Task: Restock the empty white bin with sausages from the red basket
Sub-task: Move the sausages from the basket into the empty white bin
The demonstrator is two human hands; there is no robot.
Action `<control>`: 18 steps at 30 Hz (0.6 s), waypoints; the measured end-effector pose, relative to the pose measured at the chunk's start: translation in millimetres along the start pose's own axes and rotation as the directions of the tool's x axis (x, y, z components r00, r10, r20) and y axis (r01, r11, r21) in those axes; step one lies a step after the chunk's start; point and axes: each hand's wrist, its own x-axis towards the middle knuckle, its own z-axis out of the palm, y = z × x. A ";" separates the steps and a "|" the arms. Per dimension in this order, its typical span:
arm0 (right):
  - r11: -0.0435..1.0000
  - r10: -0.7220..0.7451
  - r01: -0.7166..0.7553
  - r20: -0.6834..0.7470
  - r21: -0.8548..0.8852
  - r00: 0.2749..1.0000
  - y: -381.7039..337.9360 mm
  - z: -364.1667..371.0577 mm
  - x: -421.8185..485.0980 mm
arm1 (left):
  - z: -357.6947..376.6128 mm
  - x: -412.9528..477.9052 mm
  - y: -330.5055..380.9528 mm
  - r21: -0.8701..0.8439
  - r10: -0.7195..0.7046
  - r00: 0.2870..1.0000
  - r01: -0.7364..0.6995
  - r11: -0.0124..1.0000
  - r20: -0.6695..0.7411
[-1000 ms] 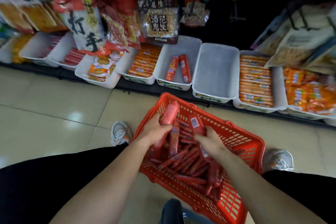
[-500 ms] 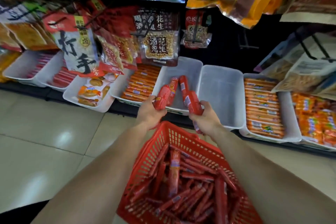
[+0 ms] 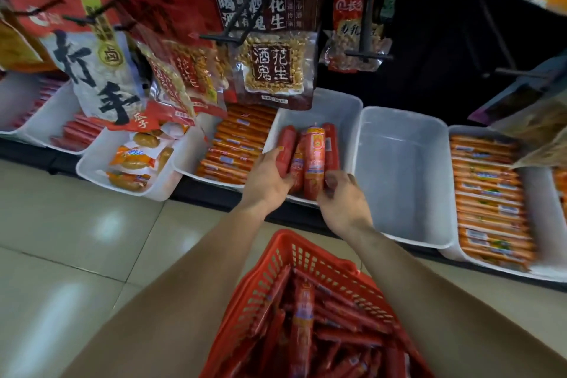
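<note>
Now, floor (image 3: 76, 239): pale glossy tiles in front of a low row of white bins.
Red basket (image 3: 276, 261): at the bottom edge, between the two forearms, piled with loose sausages (image 3: 302, 316) lying at all angles.
Second bin (image 3: 402, 181): just right of the white bin.
White bin (image 3: 346, 120): middle of the row, below a hanging peanut packet (image 3: 273, 64).
Orange sticks (image 3: 236, 144): stacked in the bin just left of the white bin.
Sausages (image 3: 314, 156): four, red, side by side, lengthwise in the white bin.
Left hand (image 3: 265, 184): grip wrapped round the leftmost sausage, thumb on top.
Right hand (image 3: 342, 205): grip curled on the near ends of the right-hand sausages.
</note>
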 end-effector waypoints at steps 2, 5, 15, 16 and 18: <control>1.000 -0.001 0.001 -0.014 -0.004 1.000 10.7 -9.4 -19.6 | -0.9 -18.5 -5.4 0.021 0.002 1.000 -0.002 1.000 0.011; 0.999 0.030 -0.030 -0.029 -0.013 0.999 22.9 -31.7 -49.1 | -9.6 -54.5 -1.8 0.044 -0.017 1.000 0.017 0.999 0.012; 0.995 0.083 -0.086 -0.071 -0.048 0.994 70.5 -88.9 -166.9 | 7.5 -197.9 -5.9 0.120 -0.082 0.986 0.064 0.991 0.147; 0.995 0.074 -0.078 -0.064 -0.055 0.995 79.6 -88.5 -178.9 | 13.7 -211.0 -11.1 0.125 -0.100 0.980 0.079 0.989 0.172; 0.994 0.067 -0.069 -0.035 -0.081 0.997 99.1 -84.9 -198.9 | 29.0 -233.1 -24.2 0.133 -0.137 0.966 0.110 0.985 0.219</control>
